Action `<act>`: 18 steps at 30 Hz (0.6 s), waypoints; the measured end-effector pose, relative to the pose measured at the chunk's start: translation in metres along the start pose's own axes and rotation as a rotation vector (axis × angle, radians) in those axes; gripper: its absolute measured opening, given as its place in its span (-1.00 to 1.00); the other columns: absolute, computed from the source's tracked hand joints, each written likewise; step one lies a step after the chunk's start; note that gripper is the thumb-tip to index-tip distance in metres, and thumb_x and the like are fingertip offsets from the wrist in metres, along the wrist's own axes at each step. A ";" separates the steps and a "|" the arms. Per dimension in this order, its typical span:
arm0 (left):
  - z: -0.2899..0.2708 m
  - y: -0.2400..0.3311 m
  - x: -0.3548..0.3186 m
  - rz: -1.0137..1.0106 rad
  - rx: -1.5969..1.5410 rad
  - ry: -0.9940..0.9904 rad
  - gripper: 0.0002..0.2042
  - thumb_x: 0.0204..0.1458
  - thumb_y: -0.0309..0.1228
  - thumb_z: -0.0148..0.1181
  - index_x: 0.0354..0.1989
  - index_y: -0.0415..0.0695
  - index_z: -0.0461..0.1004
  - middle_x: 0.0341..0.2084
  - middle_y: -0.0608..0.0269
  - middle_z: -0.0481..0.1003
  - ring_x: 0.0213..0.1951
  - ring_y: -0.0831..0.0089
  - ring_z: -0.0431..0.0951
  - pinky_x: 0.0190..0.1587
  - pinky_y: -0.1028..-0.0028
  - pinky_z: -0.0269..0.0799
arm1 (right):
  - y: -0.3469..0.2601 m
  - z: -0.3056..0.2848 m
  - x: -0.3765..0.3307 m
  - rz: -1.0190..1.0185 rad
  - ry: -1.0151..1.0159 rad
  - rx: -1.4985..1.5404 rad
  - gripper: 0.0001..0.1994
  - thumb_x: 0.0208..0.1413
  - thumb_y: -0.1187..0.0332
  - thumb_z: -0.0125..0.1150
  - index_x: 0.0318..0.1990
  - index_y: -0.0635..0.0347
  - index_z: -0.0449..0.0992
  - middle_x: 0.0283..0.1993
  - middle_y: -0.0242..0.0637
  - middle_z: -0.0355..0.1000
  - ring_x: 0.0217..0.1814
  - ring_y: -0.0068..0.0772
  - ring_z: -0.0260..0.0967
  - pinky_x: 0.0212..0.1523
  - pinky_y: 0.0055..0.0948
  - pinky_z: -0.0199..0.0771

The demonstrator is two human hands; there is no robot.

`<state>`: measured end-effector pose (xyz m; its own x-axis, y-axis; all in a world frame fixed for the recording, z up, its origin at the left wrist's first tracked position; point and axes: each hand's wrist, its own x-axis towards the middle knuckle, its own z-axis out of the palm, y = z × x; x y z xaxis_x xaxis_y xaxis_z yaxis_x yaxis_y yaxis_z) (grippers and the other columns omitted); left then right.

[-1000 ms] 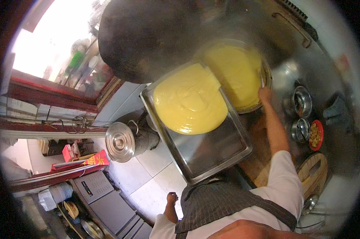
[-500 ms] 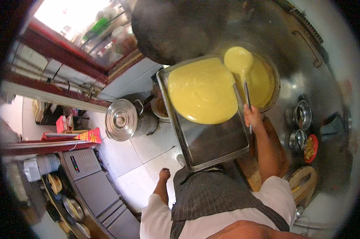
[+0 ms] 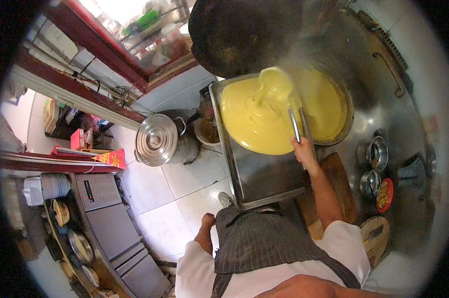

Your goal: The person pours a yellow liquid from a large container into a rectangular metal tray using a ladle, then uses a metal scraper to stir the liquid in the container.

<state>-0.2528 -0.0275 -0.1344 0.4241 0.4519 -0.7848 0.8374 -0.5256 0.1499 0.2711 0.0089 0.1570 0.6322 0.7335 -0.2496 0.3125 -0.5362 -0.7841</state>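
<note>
Right hand [image 3: 304, 153] fingers closed around long metal ladle [image 3: 276, 87], tipped, pouring thick yellow batter [image 3: 257, 116] onto rectangular steel tray [image 3: 264, 174]. Round pan of batter [image 3: 329, 107] just beside tray. Left hand [image 3: 207, 219] loose fist beside striped apron [image 3: 264, 243], holding nothing.

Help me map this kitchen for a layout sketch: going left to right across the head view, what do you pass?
Stack of white plates → lidded steel pot → metal tray holding yellow batter → right hand on the ladle → small steel bowls.
</note>
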 end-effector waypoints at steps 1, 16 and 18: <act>-0.004 -0.001 -0.007 0.086 0.106 0.010 -0.84 -0.24 -0.44 0.07 -0.44 -0.17 0.49 -0.46 0.07 0.50 -0.38 0.20 0.51 -0.30 0.34 0.45 | -0.001 -0.009 0.003 0.085 -0.154 0.231 -0.61 0.10 0.07 -0.03 -0.57 0.21 0.27 -0.77 -0.37 0.12 -0.76 -0.47 0.07 -0.71 -0.39 0.11; 0.015 0.022 -0.075 -0.438 -0.973 0.109 -0.83 -0.19 -0.43 0.15 -0.38 -0.19 0.47 -0.56 0.17 0.49 -0.51 0.43 0.46 -0.44 0.47 0.40 | 0.205 -0.066 0.165 0.588 0.017 0.668 -0.73 0.16 0.18 -0.15 -0.47 0.16 0.27 -0.74 -0.48 0.09 -0.78 -0.55 0.02 -0.80 -0.50 0.05; 0.032 -0.002 -0.069 -0.420 -1.179 0.122 -0.82 -0.18 -0.42 0.15 -0.37 -0.19 0.48 -0.54 0.18 0.50 -0.52 0.40 0.47 -0.46 0.47 0.40 | 0.182 -0.060 0.158 0.619 -0.119 1.038 -0.73 0.16 0.19 -0.15 -0.51 0.11 0.24 -0.75 -0.53 0.04 -0.79 -0.61 -0.04 -0.82 -0.56 -0.01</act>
<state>-0.2954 -0.0806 -0.0994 0.0267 0.5243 -0.8511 0.6866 0.6092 0.3968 0.4702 0.0017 0.0088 0.3870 0.5351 -0.7510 -0.7703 -0.2600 -0.5822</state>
